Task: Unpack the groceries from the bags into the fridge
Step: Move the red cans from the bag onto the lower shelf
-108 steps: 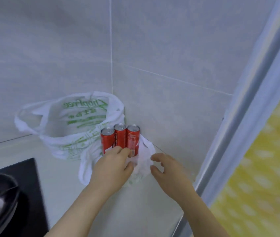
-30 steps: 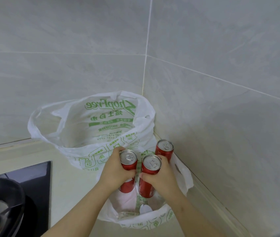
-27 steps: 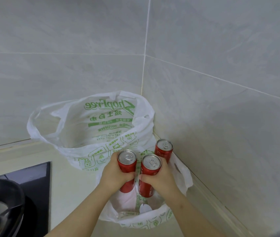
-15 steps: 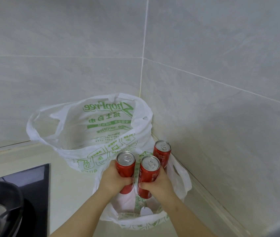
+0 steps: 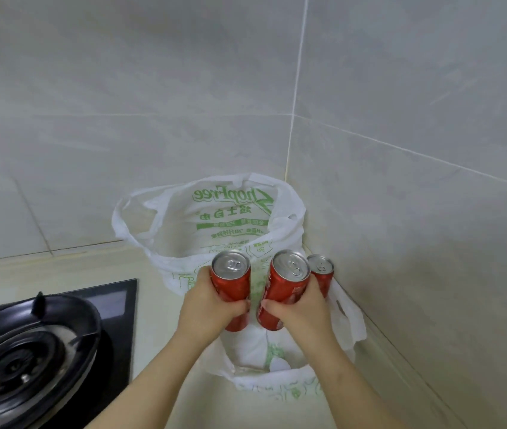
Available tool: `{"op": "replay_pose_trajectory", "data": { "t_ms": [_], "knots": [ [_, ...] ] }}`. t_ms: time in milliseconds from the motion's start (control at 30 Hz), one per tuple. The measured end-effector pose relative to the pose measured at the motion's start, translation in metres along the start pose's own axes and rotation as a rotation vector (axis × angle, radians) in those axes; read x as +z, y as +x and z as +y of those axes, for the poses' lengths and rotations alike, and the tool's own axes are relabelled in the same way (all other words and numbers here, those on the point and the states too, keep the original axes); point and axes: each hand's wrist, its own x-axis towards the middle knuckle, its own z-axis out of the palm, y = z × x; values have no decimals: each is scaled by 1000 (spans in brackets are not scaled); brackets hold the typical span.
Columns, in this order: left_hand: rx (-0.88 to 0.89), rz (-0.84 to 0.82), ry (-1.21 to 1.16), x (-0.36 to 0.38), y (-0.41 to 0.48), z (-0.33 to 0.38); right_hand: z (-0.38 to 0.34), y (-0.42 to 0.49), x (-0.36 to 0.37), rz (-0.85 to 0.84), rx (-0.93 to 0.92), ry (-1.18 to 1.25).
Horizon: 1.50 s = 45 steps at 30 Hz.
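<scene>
My left hand (image 5: pixel 207 308) grips a red drink can (image 5: pixel 232 284) and holds it raised above a flattened white plastic bag (image 5: pixel 277 370) on the counter. My right hand (image 5: pixel 300 311) grips a second red can (image 5: pixel 284 289) beside it, also lifted. A third red can (image 5: pixel 321 275) stands upright behind them, against the right wall, partly hidden by my right hand. A second white bag with green print (image 5: pixel 215 218) stands open in the corner behind the cans.
A black gas hob (image 5: pixel 116 305) with a dark pan (image 5: pixel 29 345) lies on the beige counter (image 5: pixel 159 335) to the left. Grey tiled walls meet in the corner just behind the bags, with the right wall close to the cans.
Both hands took hold of a can each and have lifted them higher out of the front bag. The third can stays in place, and my view has shifted left.
</scene>
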Motion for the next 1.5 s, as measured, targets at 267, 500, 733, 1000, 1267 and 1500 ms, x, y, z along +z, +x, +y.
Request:
{"op": "replay_pose_trajectory", "data": {
  "t_ms": [267,500,733,1000,1267,1500],
  "knots": [
    [-37,230,39,-44,-37,16,-36,-5,19,-329,-147,81],
    [-146,496,-5,-65,-84,7,-35,-20,47,-625,-158,132],
    [-315,818,-55,-89,-163,-7,-34,-66,90,-1021,-124,134],
    [-488,1215,-53,-107,-297,-12,-51,-178,114,-1566,-92,185],
    [-589,1535,13,-110,-463,9,-60,-333,98,-1954,-185,150],
    [-693,1767,73,-87,-614,35,-58,-476,50,-2248,-250,155]
  ]
}}
